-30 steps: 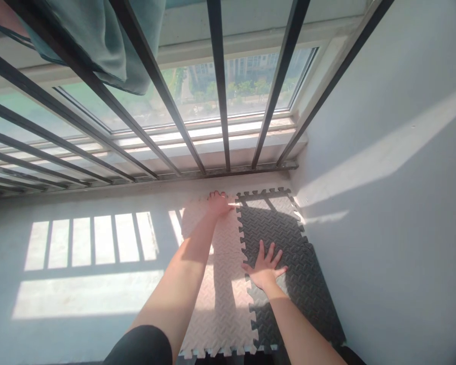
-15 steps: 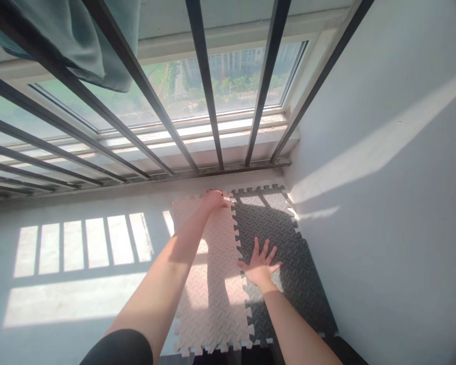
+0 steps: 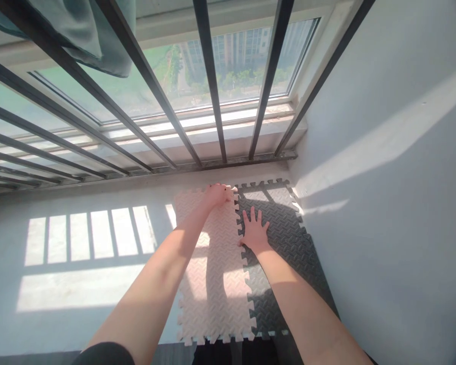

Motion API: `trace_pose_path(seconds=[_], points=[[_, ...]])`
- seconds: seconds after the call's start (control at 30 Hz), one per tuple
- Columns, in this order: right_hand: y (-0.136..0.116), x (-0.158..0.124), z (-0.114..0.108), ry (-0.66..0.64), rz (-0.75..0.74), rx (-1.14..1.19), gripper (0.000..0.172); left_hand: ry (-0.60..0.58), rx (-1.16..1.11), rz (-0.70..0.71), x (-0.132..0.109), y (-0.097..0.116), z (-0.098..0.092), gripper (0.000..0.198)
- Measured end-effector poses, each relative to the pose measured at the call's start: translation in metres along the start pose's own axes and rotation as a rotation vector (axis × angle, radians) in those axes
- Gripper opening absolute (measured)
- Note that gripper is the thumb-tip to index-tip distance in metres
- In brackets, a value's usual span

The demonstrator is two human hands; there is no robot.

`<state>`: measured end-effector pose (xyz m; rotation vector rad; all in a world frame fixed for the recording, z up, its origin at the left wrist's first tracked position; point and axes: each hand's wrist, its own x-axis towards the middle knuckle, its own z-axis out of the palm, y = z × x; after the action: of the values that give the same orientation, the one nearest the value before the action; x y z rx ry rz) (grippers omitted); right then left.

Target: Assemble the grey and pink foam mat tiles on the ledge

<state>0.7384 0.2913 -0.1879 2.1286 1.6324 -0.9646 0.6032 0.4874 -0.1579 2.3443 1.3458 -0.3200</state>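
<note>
My right hand (image 3: 254,231) has moved up the dark grey foam mat (image 3: 283,215) since the earlier frame, away from me and nearer the far end. It lies flat with the fingers spread, its heel just at the jigsaw seam (image 3: 240,248) where this mat locks into the pale pink foam mat (image 3: 213,299). My left hand (image 3: 216,195) sits in about the same place, at the far edge of the pale mat, with the fingers curled down at the rim. I cannot tell whether they are pinching the foam or only pressing on it.

The two textured mats lie side by side on the concrete balcony floor (image 3: 79,286), their toothed edges meeting along the seam. The dark mat runs close beside the white wall (image 3: 383,238) on my right, and its far edge lies near the window ledge (image 3: 155,152). Black metal security bars (image 3: 211,76) stand between me and the window glass, and a teal cloth (image 3: 61,30) hangs over them at the upper left. Striped sunlight falls across the floor to the left of the mats, and both my bare forearms cross the view.
</note>
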Motion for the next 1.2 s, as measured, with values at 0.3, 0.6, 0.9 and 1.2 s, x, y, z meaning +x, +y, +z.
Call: trace_pose_path(seconds=[0.3,0.6,0.9,1.2], points=[[0.003,-0.002,0.003,-0.011,-0.017,-0.002,0.144,0.082,0.053,0.152,-0.084,-0.001,-0.036,0.025],[0.003,-0.017,0.027,-0.024,0.007,0.0,0.148,0.12,0.089,0.064,-0.064,0.003,-0.031,0.023],[-0.007,-0.057,0.074,0.004,0.238,0.064,0.143,-0.046,0.069,0.083,-0.034,0.005,-0.036,0.041],[-0.009,-0.053,0.068,-0.014,0.262,0.052,0.137,-0.051,-0.281,0.149,-0.073,-0.047,-0.071,0.02]])
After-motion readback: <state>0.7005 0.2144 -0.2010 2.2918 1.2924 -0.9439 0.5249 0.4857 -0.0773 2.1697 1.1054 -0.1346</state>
